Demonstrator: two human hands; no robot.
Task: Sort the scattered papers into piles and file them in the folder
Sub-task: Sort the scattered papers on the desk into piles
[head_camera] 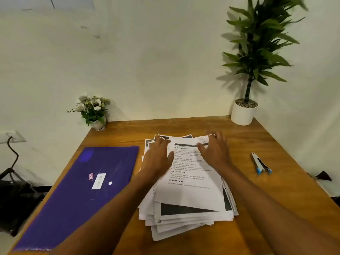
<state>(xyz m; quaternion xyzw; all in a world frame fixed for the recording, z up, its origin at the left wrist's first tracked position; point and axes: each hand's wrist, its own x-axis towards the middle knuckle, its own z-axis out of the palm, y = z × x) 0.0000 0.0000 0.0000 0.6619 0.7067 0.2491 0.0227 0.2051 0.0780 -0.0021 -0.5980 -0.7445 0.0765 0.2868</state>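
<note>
Pale walls meet in a corner behind a wooden table (pixel 184 126), which fills the lower part of the view. At its middle lies an untidy pile of papers (pixel 187 203), white printed sheets fanned out at the near edge, some with dark blocks of print. The top sheet (pixel 193 192) carries lines of text and sits slightly askew on the rest.

Both hands are over the far half of the pile. The left hand (pixel 158 157) rests palm down on the upper left part of it, fingers straight and a little spread, gripping nothing. The right hand (pixel 215 153) is at the far right corner of the top sheet, a ring (pixel 212 135) on one finger. Its fingers are loosely curved over the sheet's far edge and its thumb lies on the print, but the hand is blurred, so I cannot tell whether it pinches the paper or only touches it.

Just left of the pile lies the purple folder (pixel 77 190), closed and flat, with a white label (pixel 98 181) on its cover — its near corner reaches the table's front edge.

Right of the papers, well apart from them, lies a stapler (pixel 261 165) in silver and blue. A tall green plant in a white pot (pixel 242 115) stands at the far right corner, and a small bunch of pale flowers (pixel 92 109) at the far left corner. Off the table to the left — a dark bag (pixel 14 203) on the floor and a cable (pixel 12 151) rising to a wall socket.
</note>
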